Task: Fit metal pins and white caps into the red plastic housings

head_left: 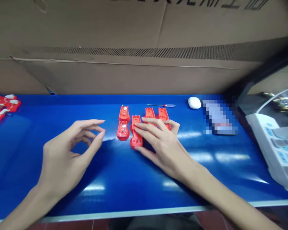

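My left hand (64,156) hovers over the blue table at the left, its thumb and forefinger curved and a little apart, with nothing between them. My right hand (164,145) has its thumb and fingers closed about the ends of a red plastic shell (136,140), which rests open side up. Behind it stands another red shell (135,120), partly covered by my fingertips. To the left are two red shells, a front one (123,131) and a rear one (124,112), each with a small metal piece inside. Two more shells (149,112) (162,112) sit behind my right hand, partly hidden.
A small screwdriver (160,105) lies at the back, beside a white rounded case (194,103) and a blurred-out flat object (218,116). A white power strip (276,150) stands at the right. Red-and-white parts (4,107) are piled far left. Cardboard (134,78) walls the back.
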A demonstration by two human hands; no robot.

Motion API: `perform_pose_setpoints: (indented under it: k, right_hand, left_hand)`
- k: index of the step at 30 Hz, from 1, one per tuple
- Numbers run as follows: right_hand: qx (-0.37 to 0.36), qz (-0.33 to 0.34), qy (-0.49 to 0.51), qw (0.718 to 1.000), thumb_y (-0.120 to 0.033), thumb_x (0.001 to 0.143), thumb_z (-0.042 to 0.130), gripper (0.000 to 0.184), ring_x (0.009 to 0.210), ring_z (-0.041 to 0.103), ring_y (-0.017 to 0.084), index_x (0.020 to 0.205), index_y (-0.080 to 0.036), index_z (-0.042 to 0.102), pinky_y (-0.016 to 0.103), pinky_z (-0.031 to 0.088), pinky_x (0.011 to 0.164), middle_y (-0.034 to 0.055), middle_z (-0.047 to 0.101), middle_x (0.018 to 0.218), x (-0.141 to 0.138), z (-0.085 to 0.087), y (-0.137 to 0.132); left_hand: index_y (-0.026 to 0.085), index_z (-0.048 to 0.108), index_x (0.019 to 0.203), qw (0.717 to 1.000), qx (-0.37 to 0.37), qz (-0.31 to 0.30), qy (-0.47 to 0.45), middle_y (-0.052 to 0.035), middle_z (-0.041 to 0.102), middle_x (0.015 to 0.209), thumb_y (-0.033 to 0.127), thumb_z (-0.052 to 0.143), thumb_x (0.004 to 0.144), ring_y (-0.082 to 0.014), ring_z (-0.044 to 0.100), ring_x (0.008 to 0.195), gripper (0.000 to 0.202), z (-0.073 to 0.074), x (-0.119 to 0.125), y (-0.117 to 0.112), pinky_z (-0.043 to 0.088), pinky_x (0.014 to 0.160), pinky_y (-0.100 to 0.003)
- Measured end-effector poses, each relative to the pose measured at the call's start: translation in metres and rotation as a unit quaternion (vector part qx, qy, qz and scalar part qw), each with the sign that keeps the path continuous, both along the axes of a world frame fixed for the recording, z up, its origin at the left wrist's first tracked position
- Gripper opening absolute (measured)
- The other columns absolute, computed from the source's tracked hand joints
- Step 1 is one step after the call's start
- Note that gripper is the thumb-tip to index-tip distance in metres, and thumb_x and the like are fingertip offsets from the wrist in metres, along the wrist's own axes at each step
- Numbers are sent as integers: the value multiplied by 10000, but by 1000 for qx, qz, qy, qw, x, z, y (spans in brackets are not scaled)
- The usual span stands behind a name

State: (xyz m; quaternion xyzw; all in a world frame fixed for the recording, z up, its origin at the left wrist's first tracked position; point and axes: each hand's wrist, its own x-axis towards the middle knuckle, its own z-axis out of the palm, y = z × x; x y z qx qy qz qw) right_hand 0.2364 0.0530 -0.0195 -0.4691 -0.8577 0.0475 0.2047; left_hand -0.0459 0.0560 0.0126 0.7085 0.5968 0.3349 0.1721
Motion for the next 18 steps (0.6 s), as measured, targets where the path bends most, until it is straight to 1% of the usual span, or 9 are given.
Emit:
perform_pose_setpoints:
  k: [2, 4, 7, 8, 10, 12, 14, 16, 18]
  right_hand:
    - [10, 0, -4, 1000, -402, 1167, 611, 397, 1492, 588, 324, 1514, -218, 671, 573, 316, 1183, 70, 708, 1592, -3, -1, -14]
    - [26, 3, -2, 1000, -376, 1176, 591, 387, 1457, 612, 322, 1510, -199, 673, 557, 327, 1165, 73, 733, 1559, -6, -1, -29]
    - [27, 7, 18, 999, -378, 1191, 560, 360, 1404, 647, 282, 1468, -195, 699, 516, 349, 1141, 58, 755, 1530, -7, -1, -54]
    - [21, 10, 20, 1000, -366, 1194, 552, 351, 1392, 655, 272, 1462, -196, 704, 508, 354, 1138, 48, 759, 1524, -7, 0, -62]
    - [22, 12, 24, 999, -363, 1195, 550, 340, 1372, 665, 256, 1441, -202, 722, 495, 364, 1133, 21, 775, 1501, -6, 0, -75]
    - [34, 18, 27, 999, -358, 1187, 565, 340, 1368, 666, 250, 1431, -194, 735, 476, 389, 1114, 13, 789, 1477, -4, 0, -86]
    - [46, 26, 34, 998, -350, 1184, 565, 342, 1386, 652, 244, 1414, -177, 750, 450, 415, 1099, 17, 805, 1446, -1, 0, -93]
    - [53, 29, 41, 997, -341, 1188, 546, 344, 1409, 631, 242, 1393, -168, 762, 431, 425, 1093, 21, 809, 1439, 2, -2, -100]
    - [54, 24, 43, 997, -339, 1185, 546, 345, 1392, 624, 250, 1386, -168, 767, 427, 425, 1074, 22, 802, 1451, 5, -4, -106]
  left_hand:
    - [321, 766, 1350, 1000, 9, -8, 13, 24, 824, 1107, 434, 802, 1023, -172, 797, 878, 347, -1, 0, -5, 654, 838, -299]
    - [321, 766, 1350, 998, 42, -28, 42, 32, 812, 1065, 376, 792, 1040, -152, 780, 857, 316, -2, 2, -11, 625, 836, -288]
    - [321, 769, 1319, 990, 82, -93, 72, 38, 799, 1029, 278, 746, 1073, -133, 762, 848, 251, -6, 8, -22, 600, 828, -274]
    - [320, 765, 1319, 986, 85, -120, 74, 33, 802, 1065, 249, 732, 1080, -133, 768, 874, 251, -8, 11, -25, 605, 850, -272]
    - [319, 747, 1362, 978, 83, -169, 84, 9, 803, 1236, 212, 708, 1092, -146, 795, 1004, 293, -14, 16, -31, 623, 933, -274]
    - [321, 710, 1449, 968, 72, -216, 108, -20, 754, 1440, 218, 677, 1112, -173, 798, 1169, 354, -20, 21, -34, 640, 990, -279]
    - [325, 653, 1545, 956, 51, -261, 125, -43, 680, 1584, 249, 636, 1136, -196, 785, 1264, 416, -27, 25, -35, 664, 992, -286]
    - [329, 597, 1614, 945, 25, -300, 128, -53, 635, 1649, 283, 597, 1155, -210, 785, 1289, 461, -34, 28, -34, 689, 981, -299]
    - [336, 559, 1648, 936, 2, -328, 127, -53, 631, 1657, 299, 566, 1168, -218, 786, 1297, 481, -38, 29, -32, 705, 988, -317]
